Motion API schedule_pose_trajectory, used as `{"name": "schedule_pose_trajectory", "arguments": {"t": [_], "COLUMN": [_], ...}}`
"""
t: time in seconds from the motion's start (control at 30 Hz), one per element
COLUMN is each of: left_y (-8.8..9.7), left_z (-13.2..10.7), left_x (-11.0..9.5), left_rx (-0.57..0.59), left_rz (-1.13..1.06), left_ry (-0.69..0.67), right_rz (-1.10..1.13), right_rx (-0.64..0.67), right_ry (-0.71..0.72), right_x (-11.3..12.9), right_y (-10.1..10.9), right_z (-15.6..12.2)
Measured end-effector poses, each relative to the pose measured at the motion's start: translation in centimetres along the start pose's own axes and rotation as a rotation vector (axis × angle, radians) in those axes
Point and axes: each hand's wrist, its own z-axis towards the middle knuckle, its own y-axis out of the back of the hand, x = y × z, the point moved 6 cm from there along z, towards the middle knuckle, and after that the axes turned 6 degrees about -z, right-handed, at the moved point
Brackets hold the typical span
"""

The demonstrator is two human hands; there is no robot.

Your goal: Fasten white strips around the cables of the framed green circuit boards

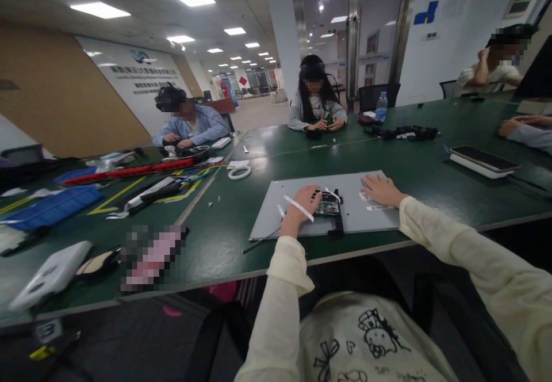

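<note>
A flat grey metal panel (356,224) lies on the table in front of me. Mounted near its middle is a green circuit board (328,204) with a black frame, and a white strip of tape shows at the board's top edge. My left hand (307,200) rests at the board's left side, its fingers lying against the edge, and a white strip (297,207) crosses its wrist. On the panel's right part my right hand (380,190) lies flat with fingers spread, beside white labels (382,207). A dark cable (261,245) leaves the panel's lower left corner.
A roll of white tape (240,172) lies left of the panel. Further left are a blue tray (58,205), tools and a white device (52,274). A phone on a white box (483,161) lies right. A bottle (381,107) stands behind. Several people sit around the table.
</note>
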Motion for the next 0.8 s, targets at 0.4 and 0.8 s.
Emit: {"name": "schedule_pose_trajectory", "arguments": {"t": [0.4,0.8], "left_y": [-1.3,-0.1], "left_z": [0.6,0.2], "left_x": [1.4,1.1], "left_rx": [-0.027,-0.068], "left_rz": [0.045,0.252], "left_ry": [0.015,0.132], "right_rz": [-0.014,0.019], "right_rx": [-0.009,0.033], "right_ry": [0.046,0.069], "right_x": [0.7,1.3], "right_y": [0.0,0.0], "right_z": [0.1,0.7]}}
